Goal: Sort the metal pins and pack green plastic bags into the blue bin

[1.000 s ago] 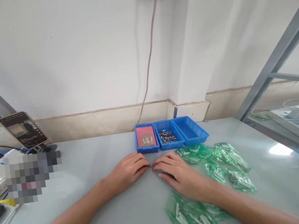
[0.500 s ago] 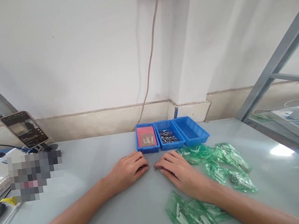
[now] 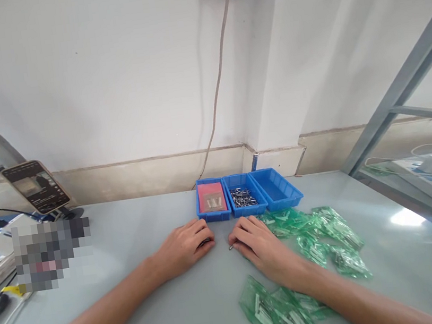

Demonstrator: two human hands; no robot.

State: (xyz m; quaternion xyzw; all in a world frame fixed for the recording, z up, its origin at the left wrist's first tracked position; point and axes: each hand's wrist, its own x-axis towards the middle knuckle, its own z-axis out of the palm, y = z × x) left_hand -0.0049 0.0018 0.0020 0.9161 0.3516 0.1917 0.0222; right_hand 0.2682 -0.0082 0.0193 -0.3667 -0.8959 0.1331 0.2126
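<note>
My left hand [image 3: 185,246] rests on the table with its fingers curled together. Dark metal bits, perhaps screws, show between its thumb and fingers; most of them is hidden. To its right, my right hand [image 3: 257,244] pinches a small metal screw [image 3: 231,247] whose end sticks out at the fingertips. Behind the hands, a blue bin [image 3: 248,211] holds many loose metal screws [image 3: 243,197]. The blue bin on the left [image 3: 214,217] contains a pink sheet [image 3: 208,189] with a clear bag of small pieces [image 3: 213,202] on top.
A third blue bin [image 3: 278,188] stands at the right of the row. Green bags with white and metal pieces [image 3: 309,229] lie beside my right hand, and more green bags [image 3: 275,312] lie nearer me. At the left are a phone on a stand [image 3: 37,187] and cables.
My right hand has shifted slightly right, away from my left hand, and the screw end shows more clearly at its fingertips. My left hand has barely moved.
</note>
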